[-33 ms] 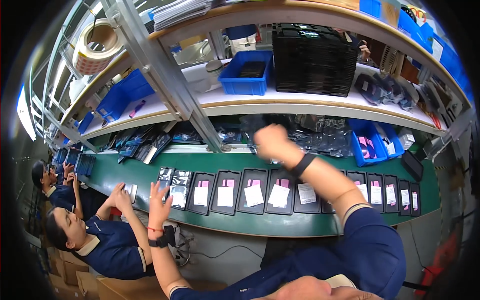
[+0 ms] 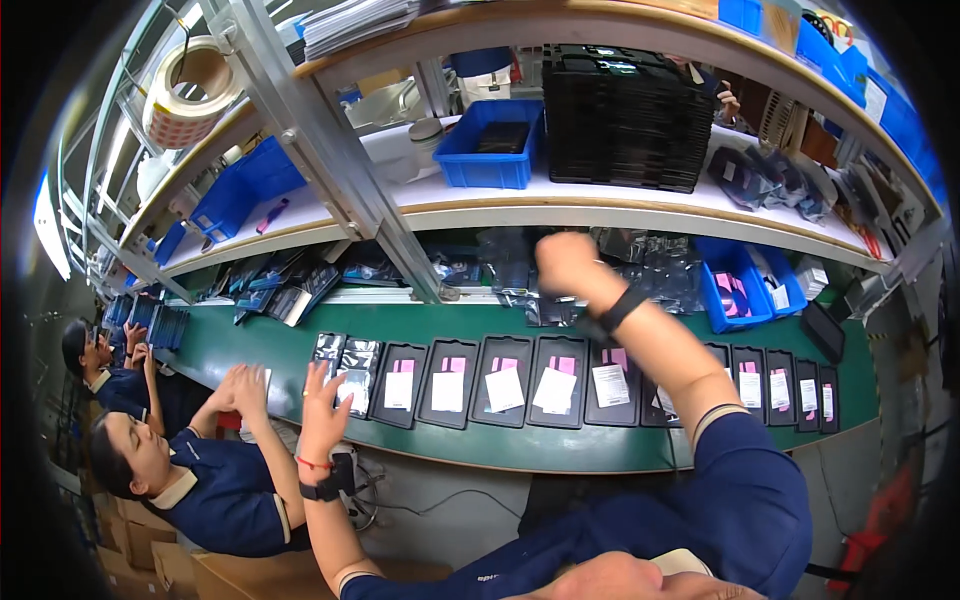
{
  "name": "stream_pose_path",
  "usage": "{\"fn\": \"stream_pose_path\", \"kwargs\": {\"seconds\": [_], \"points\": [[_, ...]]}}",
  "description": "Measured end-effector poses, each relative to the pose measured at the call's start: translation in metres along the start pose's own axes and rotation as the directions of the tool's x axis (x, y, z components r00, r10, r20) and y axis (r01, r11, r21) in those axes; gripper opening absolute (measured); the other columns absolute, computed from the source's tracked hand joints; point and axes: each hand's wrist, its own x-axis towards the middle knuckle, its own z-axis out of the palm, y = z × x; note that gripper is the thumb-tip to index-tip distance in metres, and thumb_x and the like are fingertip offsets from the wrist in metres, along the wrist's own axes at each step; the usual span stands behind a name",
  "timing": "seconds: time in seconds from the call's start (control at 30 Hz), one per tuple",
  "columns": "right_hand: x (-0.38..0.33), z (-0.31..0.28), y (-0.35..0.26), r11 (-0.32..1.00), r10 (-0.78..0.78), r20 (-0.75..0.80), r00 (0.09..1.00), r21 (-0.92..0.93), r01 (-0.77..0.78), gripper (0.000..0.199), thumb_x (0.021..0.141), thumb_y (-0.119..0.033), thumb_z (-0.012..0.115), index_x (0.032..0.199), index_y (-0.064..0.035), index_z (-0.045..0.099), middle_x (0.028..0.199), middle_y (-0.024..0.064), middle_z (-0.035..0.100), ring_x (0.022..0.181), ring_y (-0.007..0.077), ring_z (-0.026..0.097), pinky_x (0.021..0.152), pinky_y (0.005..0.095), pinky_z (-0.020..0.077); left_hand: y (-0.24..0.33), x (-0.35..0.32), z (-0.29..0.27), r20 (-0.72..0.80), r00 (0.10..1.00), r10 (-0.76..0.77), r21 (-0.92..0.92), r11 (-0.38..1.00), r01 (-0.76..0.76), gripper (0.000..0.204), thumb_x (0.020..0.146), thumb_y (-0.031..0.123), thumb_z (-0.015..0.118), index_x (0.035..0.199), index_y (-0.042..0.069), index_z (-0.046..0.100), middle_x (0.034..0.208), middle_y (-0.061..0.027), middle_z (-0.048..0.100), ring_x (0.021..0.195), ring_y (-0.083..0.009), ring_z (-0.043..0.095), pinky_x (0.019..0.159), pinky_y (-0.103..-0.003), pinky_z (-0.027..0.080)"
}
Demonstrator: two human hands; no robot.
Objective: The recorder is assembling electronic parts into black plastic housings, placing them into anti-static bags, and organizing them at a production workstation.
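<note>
My left hand (image 2: 324, 415) is raised at the left end of a row of black trays, palm up and fingers apart, nothing visible in it. Beside its fingers lie silvery bagged packages (image 2: 360, 358). My right hand (image 2: 570, 268) reaches across the table under the shelf, over a heap of shiny dark plastic bags (image 2: 665, 275). Its fingers curl downward; what they hold, if anything, is hidden. Below stand the black trays (image 2: 432, 412), each with a white printed sheet (image 2: 504, 390) and a pink card (image 2: 453, 364). My right forearm covers part of the row.
Blue bins (image 2: 735, 310) with pink items stand at the right. Above, a shelf (image 2: 480, 214) holds a blue bin (image 2: 488, 165) and a tall stack of black trays (image 2: 625, 125). A metal post (image 2: 345, 150) rises left of centre. A co-worker (image 2: 190, 480) works close by on the left.
My right hand has moved a little to the right over the bag heap. My left hand has barely shifted, still spread. The co-worker's hands have moved.
</note>
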Motion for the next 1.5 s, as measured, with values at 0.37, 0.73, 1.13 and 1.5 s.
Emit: {"fn": "stream_pose_path", "kwargs": {"seconds": [0.37, 0.73, 1.13, 1.5], "points": [[0.008, 0.052, 0.107, 0.996, -0.043, -0.180, 0.983, -0.089, 0.027, 0.021, 0.075, -0.004, 0.051, 0.093, -0.0011, 0.060, 0.081, 0.0212, 0.064, 0.080, 0.0343, 0.064, 0.068, 0.0430, 0.0521, 0.098, -0.038, 0.057, -0.027, 1.000, 0.006, -0.258, 0.966, -0.012, 0.032, 0.077, 0.015, 0.067, 0.106, 0.003, 0.061, 0.122, -0.0206, 0.052, 0.122, -0.0415, 0.039, 0.099, -0.043, 0.035], [-0.042, 0.103, -0.254, 0.840, -0.495, -0.313, 0.810, 0.067, 0.539, 0.018, 0.071, -0.019, 0.059, 0.076, -0.0036, 0.065, 0.076, 0.0124, 0.065, 0.069, 0.0247, 0.065, 0.060, 0.0379, 0.0520, 0.037, -0.050, 0.149, -0.304, 0.813, -0.496, -0.596, 0.765, 0.244, 0.050, 0.096, 0.025, 0.037, 0.136, -0.003, 0.030, 0.142, -0.0223, 0.028, 0.133, -0.0311, 0.026, 0.108, -0.037, 0.021], [0.009, 0.003, -0.009, 0.990, 0.053, -0.043, 0.998, 0.132, -0.047, 0.021, 0.067, -0.014, 0.058, 0.082, -0.0024, 0.068, 0.089, 0.0183, 0.065, 0.086, 0.0334, 0.063, 0.074, 0.0412, 0.0507, 0.098, -0.044, 0.083, -0.342, 0.864, -0.369, -0.240, 0.923, 0.300, 0.038, 0.086, 0.021, 0.056, 0.117, 0.000, 0.054, 0.134, -0.0258, 0.037, 0.126, -0.0405, 0.031, 0.103, -0.044, 0.026], [0.055, 0.061, 0.140, 0.993, 0.113, -0.359, 0.926, 0.007, -0.118, 0.040, 0.083, -0.022, 0.050, 0.120, -0.0059, 0.051, 0.128, 0.0190, 0.046, 0.120, 0.0361, 0.042, 0.100, 0.0409, 0.0336, 0.197, 0.045, 0.063, -0.035, 0.975, 0.218, -0.299, 0.929, -0.219, 0.032, 0.075, 0.014, 0.067, 0.105, 0.004, 0.062, 0.129, -0.0198, 0.046, 0.126, -0.0374, 0.036, 0.101, -0.042, 0.033]]}}
